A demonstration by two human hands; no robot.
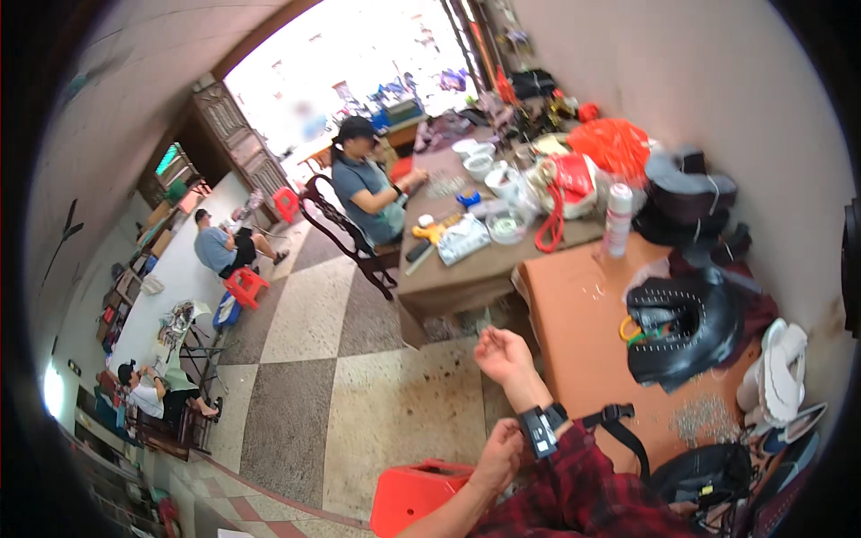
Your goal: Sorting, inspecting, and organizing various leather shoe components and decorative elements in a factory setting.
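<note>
My right hand (pixel 504 356) is raised over the floor, left of the orange table, palm turned up and fingers loosely curled, with nothing visible in it. Around that wrist sits a black strapped device (pixel 540 432), just past the cuff of a red plaid sleeve (pixel 592 480). My left hand (pixel 500 455) is closed beside the wrist device, fingertips bent together close to its edge. Whether they pinch anything is hidden. A black strap with a buckle (pixel 617 413) stretches from the sleeve over the edge of the orange table (pixel 574 305).
The orange table bears black studded curved pieces (pixel 686 327), metal studs (pixel 704 420), a spray can (pixel 618 220) and white scalloped pieces (pixel 773 377). A red stool (pixel 417 498) stands below my left arm. A person (pixel 363 184) sits at the brown-covered table (pixel 457 282); others sit farther left.
</note>
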